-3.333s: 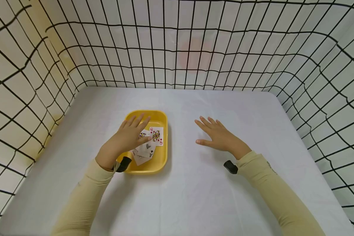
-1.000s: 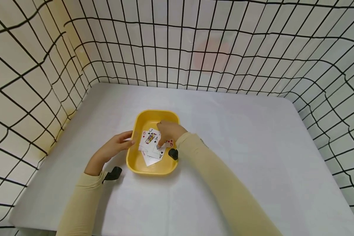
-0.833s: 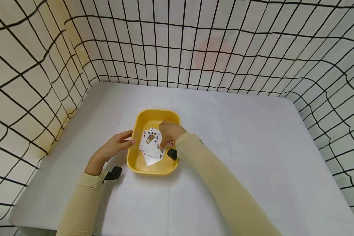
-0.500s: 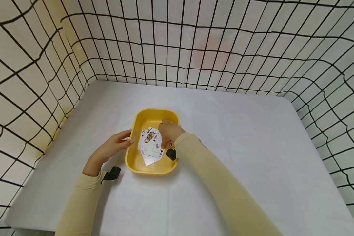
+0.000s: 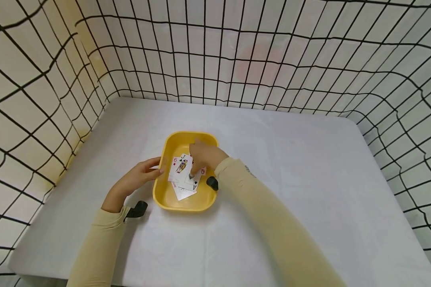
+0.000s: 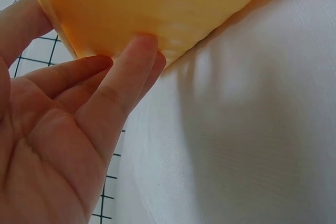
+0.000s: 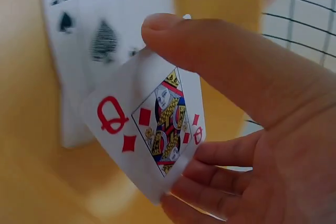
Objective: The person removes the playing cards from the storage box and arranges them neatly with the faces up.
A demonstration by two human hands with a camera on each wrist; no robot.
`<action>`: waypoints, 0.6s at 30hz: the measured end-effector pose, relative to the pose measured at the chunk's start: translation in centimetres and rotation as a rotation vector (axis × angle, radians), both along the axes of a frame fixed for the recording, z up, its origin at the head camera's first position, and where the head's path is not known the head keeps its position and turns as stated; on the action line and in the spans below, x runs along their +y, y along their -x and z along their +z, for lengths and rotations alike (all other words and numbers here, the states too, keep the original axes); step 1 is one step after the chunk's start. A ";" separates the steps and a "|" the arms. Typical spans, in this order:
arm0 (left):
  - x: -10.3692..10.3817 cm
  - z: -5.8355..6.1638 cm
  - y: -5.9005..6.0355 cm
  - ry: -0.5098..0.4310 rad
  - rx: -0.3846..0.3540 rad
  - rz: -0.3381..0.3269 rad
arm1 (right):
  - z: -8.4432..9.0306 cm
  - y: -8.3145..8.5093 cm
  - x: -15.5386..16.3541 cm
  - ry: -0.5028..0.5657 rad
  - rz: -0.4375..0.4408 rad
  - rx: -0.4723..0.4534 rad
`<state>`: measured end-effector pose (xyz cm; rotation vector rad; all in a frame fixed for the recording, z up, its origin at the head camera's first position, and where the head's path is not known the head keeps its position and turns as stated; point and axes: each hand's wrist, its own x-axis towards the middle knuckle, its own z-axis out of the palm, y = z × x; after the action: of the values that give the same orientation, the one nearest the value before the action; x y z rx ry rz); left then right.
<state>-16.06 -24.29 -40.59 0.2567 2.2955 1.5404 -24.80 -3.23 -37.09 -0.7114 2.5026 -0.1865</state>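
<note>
A yellow plastic tray [image 5: 184, 206] holds several overlapping playing cards. Its left side is held by my left hand [image 5: 138, 177]: in the left wrist view the fingers [image 6: 123, 74] lie against the outer wall, while the thumb [image 6: 23, 24] reaches over the rim. Over the tray's right half, my right hand [image 5: 206, 155] pinches a queen of diamonds [image 7: 163, 124] between thumb and fingers, tilted up from the pile in the right wrist view. Beneath it lies an ace of spades [image 7: 102, 40]. A jack [image 5: 181, 165] and a red six [image 5: 174, 162] show at the left of the pile.
The tray stands on a white-covered table [image 5: 291, 179], left of its middle. Black wire mesh [image 5: 244, 63] rises along the back and both sides. A small black device is strapped at each wrist.
Both hands hovered apart earlier; the left has since come to the tray's left side and the right into the tray. Just now the right hand shifts slightly left with the queen card.
</note>
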 end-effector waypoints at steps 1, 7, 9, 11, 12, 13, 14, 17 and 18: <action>-0.1 -0.4 0.1 -0.003 0.003 -0.003 | 0.6 0.0 0.2 0.004 0.011 0.011; -0.7 -1.7 0.6 -0.001 0.020 -0.011 | 4.3 0.5 3.0 0.001 0.065 0.142; -0.7 -1.7 0.7 -0.001 0.025 -0.010 | 5.0 0.7 4.5 0.009 0.055 0.164; -0.7 -1.6 0.7 -0.002 0.024 -0.009 | 5.3 0.8 6.0 0.008 0.025 0.160; -0.7 -1.6 0.8 -0.004 0.021 -0.007 | 5.1 1.0 6.8 0.003 0.013 0.156; -0.7 -1.6 0.8 -0.007 0.018 -0.006 | 4.9 1.1 7.5 -0.004 0.001 0.151; -0.7 -1.6 0.8 -0.007 0.014 -0.005 | 4.6 1.2 8.1 -0.011 -0.009 0.142; -0.7 -1.7 0.9 -0.006 0.006 -0.002 | 3.0 1.6 9.7 -0.039 -0.026 0.106; -0.7 -1.7 0.9 -0.007 0.003 -0.002 | 2.3 1.7 10.2 -0.048 -0.026 0.094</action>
<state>-16.98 -24.96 -42.33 0.2632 2.2922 1.5486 -26.52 6.95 -34.78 -0.6835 2.5975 -0.1045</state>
